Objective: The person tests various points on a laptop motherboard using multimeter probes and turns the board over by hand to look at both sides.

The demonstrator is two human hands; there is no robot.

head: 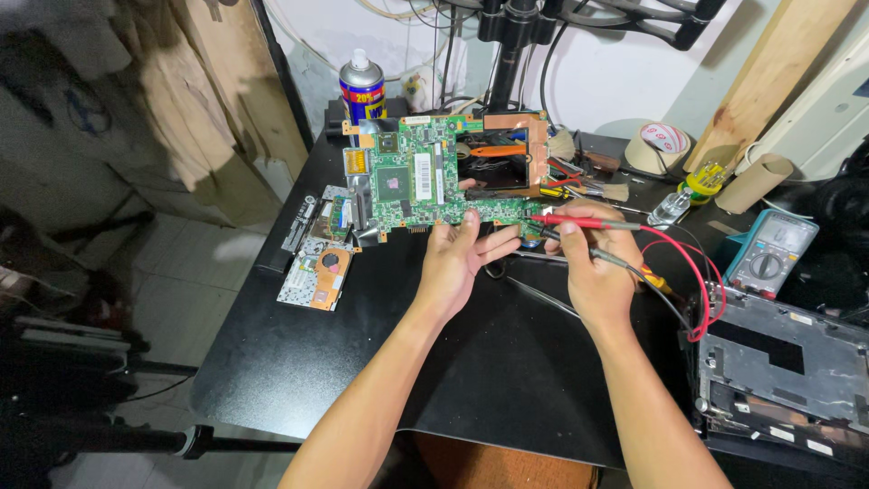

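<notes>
A green laptop motherboard (412, 177) with a rectangular cut-out lies flat on the black table (299, 353), towards the back. My left hand (457, 263) rests at the board's near edge, fingers touching it. My right hand (593, 258) holds a red probe (579, 221) and a black probe (602, 256) together, their tips pointing left at the board's near right corner. Red and black leads (697, 285) curl from the probes towards a teal multimeter (769, 254) on the right.
A heatsink and fan assembly (317, 272) and a small board (335, 213) lie left of the motherboard. A spray can (362, 88) stands behind it. Pliers, screwdrivers and a brush (579, 186), a tape roll (659, 145) and a small bottle (672, 208) sit at the back right. A laptop chassis (783, 371) lies at right.
</notes>
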